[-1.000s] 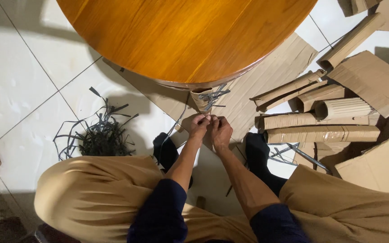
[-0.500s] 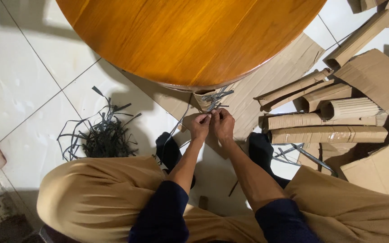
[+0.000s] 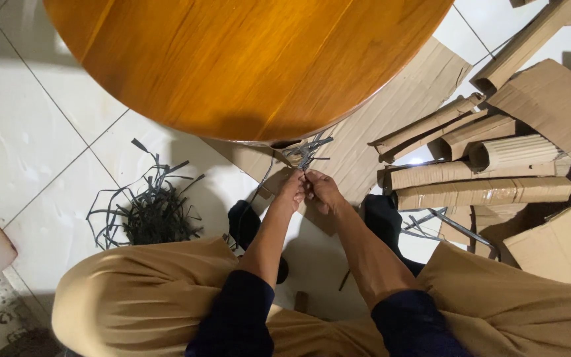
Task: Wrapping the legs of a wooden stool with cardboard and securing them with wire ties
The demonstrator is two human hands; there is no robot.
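My left hand (image 3: pixel 290 192) and my right hand (image 3: pixel 323 188) meet fingertip to fingertip just below the edge of a round wooden table (image 3: pixel 246 59). Both pinch grey plastic straps (image 3: pixel 305 153) that are tied around a cardboard-wrapped table leg (image 3: pixel 287 153). The strap ends stick out in a tangled knot above my fingers. The leg's upper part is hidden under the tabletop. A thin strap tail (image 3: pixel 254 192) hangs down to the left of my left hand.
A pile of dark cut straps (image 3: pixel 147 208) lies on the white tiled floor at left. Rolled and flat cardboard pieces (image 3: pixel 477 172) are stacked at right, with a cardboard sheet (image 3: pixel 391 112) under the table. My tan-trousered knees fill the bottom.
Both hands have risen slightly toward the strap knot and stay joined. The view has shifted, so the table now covers more of the wrapped leg.
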